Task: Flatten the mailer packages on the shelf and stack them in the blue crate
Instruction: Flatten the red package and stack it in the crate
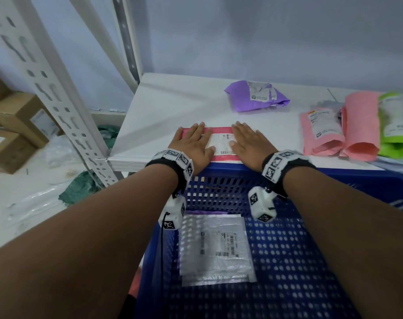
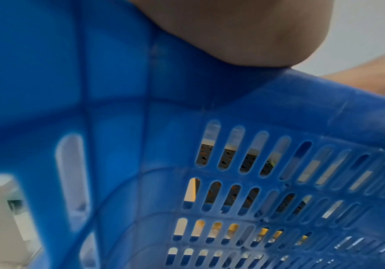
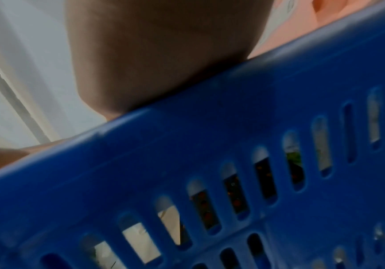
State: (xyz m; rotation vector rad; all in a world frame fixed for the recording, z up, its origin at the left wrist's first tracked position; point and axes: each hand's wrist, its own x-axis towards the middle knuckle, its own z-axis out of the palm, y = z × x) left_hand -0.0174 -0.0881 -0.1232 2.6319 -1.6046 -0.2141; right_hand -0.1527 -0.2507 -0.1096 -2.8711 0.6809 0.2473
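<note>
A pink mailer [image 1: 219, 131] with a white label lies flat at the front edge of the white shelf [image 1: 163, 107]. My left hand [image 1: 192, 140] presses its left part with straight fingers. My right hand [image 1: 247, 140] lies flat on its right part. Just below the shelf stands the blue crate [image 1: 295, 249], with a clear bubble mailer [image 1: 215, 248] flat on its floor and a purple one under it. In both wrist views the heel of each hand sits just above the crate's rim [image 2: 301, 102] [image 3: 209, 112]; the fingers are hidden there.
A crumpled purple mailer [image 1: 257, 96] lies farther back on the shelf. Pink mailers [image 1: 338, 130] and a green one [image 1: 397, 125] lie at the right. A slotted white upright [image 1: 57, 93] stands left, with cardboard boxes [image 1: 18, 130] and plastic wrap on the floor beyond.
</note>
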